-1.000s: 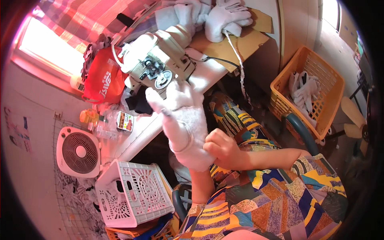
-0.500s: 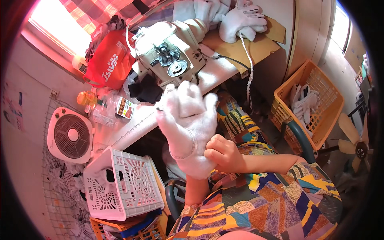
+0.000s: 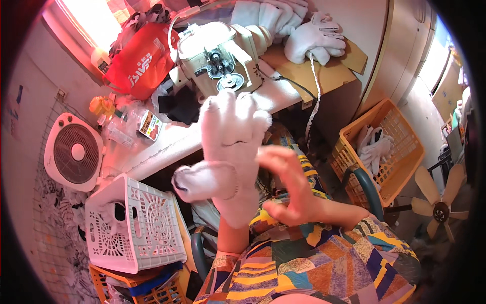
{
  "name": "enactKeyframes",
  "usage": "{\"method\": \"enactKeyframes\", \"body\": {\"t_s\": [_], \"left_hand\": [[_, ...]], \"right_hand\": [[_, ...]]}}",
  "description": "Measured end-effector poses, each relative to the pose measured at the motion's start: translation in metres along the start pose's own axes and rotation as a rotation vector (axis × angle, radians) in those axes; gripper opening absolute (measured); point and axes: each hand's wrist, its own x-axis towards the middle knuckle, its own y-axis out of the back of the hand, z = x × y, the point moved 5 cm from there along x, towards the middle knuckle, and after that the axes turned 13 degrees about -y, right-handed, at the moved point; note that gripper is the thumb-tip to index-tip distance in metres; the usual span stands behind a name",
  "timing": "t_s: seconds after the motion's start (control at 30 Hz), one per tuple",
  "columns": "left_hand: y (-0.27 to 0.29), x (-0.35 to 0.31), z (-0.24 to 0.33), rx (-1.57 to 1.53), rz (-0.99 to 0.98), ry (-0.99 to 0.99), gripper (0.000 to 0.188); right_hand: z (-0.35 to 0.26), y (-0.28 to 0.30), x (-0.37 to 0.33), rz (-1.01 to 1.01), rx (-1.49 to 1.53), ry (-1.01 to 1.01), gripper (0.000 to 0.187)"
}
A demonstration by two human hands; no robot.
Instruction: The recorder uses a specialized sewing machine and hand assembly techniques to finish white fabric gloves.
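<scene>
- Head view: take the sewing machine [image 3: 220,58] as reference.
- Your left hand [image 3: 234,144] wears the white fleece glove [image 3: 235,175], on your side of the machine; fingers extended, thumb out sideways, grasping nothing.
- Your right hand [image 3: 291,185], bare and blurred, is half open and empty, nearer you than the machine, farther right.
- White gloves [image 3: 316,39] lie right of the machine.
</scene>
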Motion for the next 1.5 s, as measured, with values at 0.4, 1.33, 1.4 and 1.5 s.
{"method": "enactKeyframes", "body": {"t_s": [0.4,1.33,1.4,1.5], "left_hand": [[-0.017,0.047,0.042,0.074,-0.393,-0.333,0.066],[-0.054,0.019,0.083,-0.033,-0.539,-0.641,0.049],[-0.058,0.015,0.086,-0.014,-0.558,-0.648,0.049],[-0.064,0.015,0.095,0.004,-0.578,-0.668,0.051]], "right_hand": [[0.042,0.003,0.006,-0.284,1.23,-0.32,0.085],[0.038,0.085,-0.003,0.239,0.338,-0.536,0.042],[0.039,0.092,-0.005,0.266,0.158,-0.51,0.038],[0.04,0.1,-0.014,0.349,0.099,-0.533,0.032]]}}
